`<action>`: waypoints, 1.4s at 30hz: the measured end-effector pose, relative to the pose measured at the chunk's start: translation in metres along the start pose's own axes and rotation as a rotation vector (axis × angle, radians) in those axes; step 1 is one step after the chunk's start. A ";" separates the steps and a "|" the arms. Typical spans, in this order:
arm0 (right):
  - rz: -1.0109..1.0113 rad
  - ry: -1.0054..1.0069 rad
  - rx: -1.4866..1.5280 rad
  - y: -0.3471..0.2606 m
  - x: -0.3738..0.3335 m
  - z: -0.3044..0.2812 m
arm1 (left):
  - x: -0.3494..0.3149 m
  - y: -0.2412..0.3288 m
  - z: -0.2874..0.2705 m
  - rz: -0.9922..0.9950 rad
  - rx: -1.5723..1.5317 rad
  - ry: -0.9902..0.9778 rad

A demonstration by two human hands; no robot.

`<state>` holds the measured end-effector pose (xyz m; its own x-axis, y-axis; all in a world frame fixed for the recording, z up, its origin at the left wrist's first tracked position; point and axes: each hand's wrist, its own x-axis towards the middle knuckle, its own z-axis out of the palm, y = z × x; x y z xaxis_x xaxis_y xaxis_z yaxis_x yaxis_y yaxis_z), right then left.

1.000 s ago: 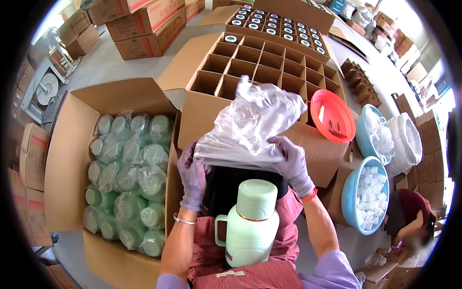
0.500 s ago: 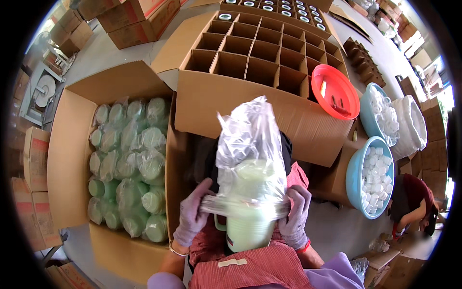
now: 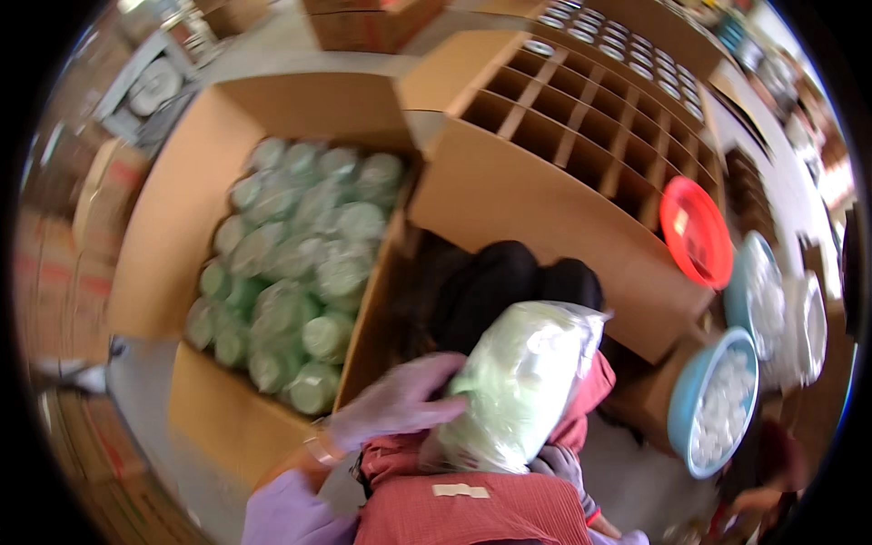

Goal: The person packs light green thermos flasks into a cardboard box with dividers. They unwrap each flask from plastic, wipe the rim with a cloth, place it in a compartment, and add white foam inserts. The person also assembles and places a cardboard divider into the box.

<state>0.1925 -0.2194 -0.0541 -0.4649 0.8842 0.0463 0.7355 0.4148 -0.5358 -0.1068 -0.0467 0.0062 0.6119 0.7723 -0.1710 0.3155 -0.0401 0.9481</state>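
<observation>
A pale green jug in a clear plastic bag lies tilted across my lap. My left hand, in a light purple knitted glove, is at the jug's left side, thumb and fingers apart, fingertips against the bag. My gloved right hand is at the jug's lower right end with its fingers curled at the bag, partly hidden by it. To the left, an open carton holds several pale green jugs in clear bags, packed in rows.
A large carton with cardboard dividers stands ahead, a red tray on its right corner. At the right are a blue basin of small white caps, a second blue basin and a white sack. A co-worker's arm shows lower right.
The bag, earlier half drawn over the upright jug with its end loose, now covers the jug, which lies tilted. My right hand has moved down to its lower end. The view has swung left.
</observation>
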 end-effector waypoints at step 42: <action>-0.403 -0.136 -0.324 -0.030 0.304 0.037 | -0.213 -0.278 -0.263 -0.904 1.196 1.134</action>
<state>0.0108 0.0295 -0.0548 -0.7858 0.6141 0.0740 0.5898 0.7799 -0.2094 -0.5158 -0.0334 -0.1506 -0.5557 0.7887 0.2632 0.8057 0.5889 -0.0637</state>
